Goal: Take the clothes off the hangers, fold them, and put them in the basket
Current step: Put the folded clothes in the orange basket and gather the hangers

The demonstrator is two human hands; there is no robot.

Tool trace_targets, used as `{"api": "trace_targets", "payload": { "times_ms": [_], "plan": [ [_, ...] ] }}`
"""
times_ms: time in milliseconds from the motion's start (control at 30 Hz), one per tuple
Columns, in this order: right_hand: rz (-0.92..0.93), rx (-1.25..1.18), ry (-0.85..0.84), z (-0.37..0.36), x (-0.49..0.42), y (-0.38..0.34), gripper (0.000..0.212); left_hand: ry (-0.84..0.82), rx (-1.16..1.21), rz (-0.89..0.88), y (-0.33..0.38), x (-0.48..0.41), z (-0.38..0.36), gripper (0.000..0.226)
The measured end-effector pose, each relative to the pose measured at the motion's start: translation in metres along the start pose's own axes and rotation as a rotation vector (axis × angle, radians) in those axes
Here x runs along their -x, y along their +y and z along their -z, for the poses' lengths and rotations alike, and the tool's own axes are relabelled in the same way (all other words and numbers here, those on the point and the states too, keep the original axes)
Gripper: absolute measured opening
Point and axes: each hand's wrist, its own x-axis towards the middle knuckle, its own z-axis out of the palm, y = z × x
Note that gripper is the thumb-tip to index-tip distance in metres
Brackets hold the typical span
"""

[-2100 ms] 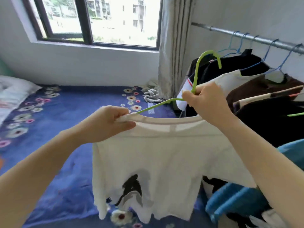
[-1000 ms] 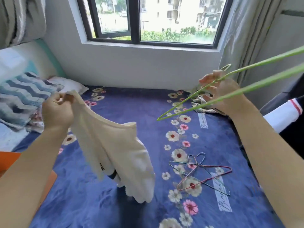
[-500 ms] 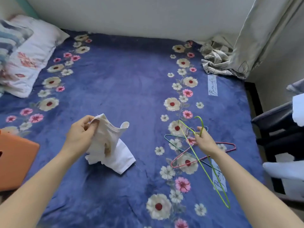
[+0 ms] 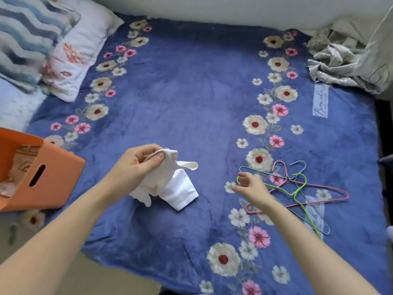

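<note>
Left grip clamped on bunched white T-shirt at centre, right grip apart near green hanger, orange basket far left.

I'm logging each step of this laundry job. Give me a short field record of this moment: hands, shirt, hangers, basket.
left hand: grips the bunched white T-shirt
right hand: open, holding nothing, at the left end of the hangers
white T-shirt: off its hanger, unfolded, lower part resting on the blue floral blanket
hangers: loose wire pile on the blanket, a green one on top
basket: orange, at the left, some clothes inside
stage: folding not yet begun
</note>
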Motion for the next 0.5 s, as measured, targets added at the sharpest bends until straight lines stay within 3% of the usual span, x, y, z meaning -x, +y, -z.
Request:
{"api": "trace_targets", "payload": {
  "times_ms": [100,167,200,300,367,467,500],
  "plan": [
    [0.252,0.052,-0.204,-0.055,0.021,-0.067,0.090,-0.082,0.036,0.003,0.011,0.021,0.015,0.020],
    [0.365,0.205,-0.253,-0.086,0.030,-0.100,0.095,-0.099,0.077,-0.033,0.017,0.039,0.030,0.020],
    [0.393,0.301,-0.241,-0.098,0.031,-0.112,0.086,-0.100,0.101,-0.048,0.020,0.047,0.038,0.020],
    [0.395,0.346,-0.174,-0.115,0.037,-0.136,0.022,-0.069,0.150,-0.089,0.023,0.066,0.076,0.018],
    [0.386,0.148,-0.207,-0.109,0.048,-0.151,0.015,-0.060,0.147,-0.093,0.022,0.076,0.108,0.019],
    [0.381,-0.078,-0.232,-0.085,0.081,-0.187,0.014,-0.084,0.080,-0.106,0.020,0.083,0.158,0.048],
    [0.399,-0.106,-0.228,-0.077,0.094,-0.200,0.012,-0.103,0.069,-0.095,0.019,0.084,0.173,0.046]
  ]
}}
